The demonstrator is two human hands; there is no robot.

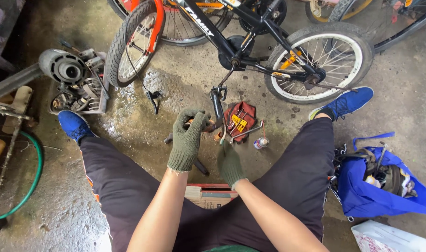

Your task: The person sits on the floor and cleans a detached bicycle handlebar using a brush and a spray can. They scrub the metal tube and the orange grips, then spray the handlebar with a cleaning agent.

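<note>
I sit on a low wooden stool (204,195) with my knees apart, facing an upside-down small black bicycle (250,35). Both hands wear olive knit gloves. My left hand (188,135) is curled around a small orange and metal part near the bike's black crank arm (217,105). My right hand (230,161) grips the lower end of a thin metal tool (223,136) that points up toward the crank. A red cloth tool pouch (240,119) with wrenches lies just beyond my hands.
A small spray can (261,142) lies right of the pouch. A blue bag (379,184) of tools sits at my right, a white box (390,237) below it. A motor assembly (75,79) and green hose (33,179) are on the left. The concrete floor (143,112) is wet.
</note>
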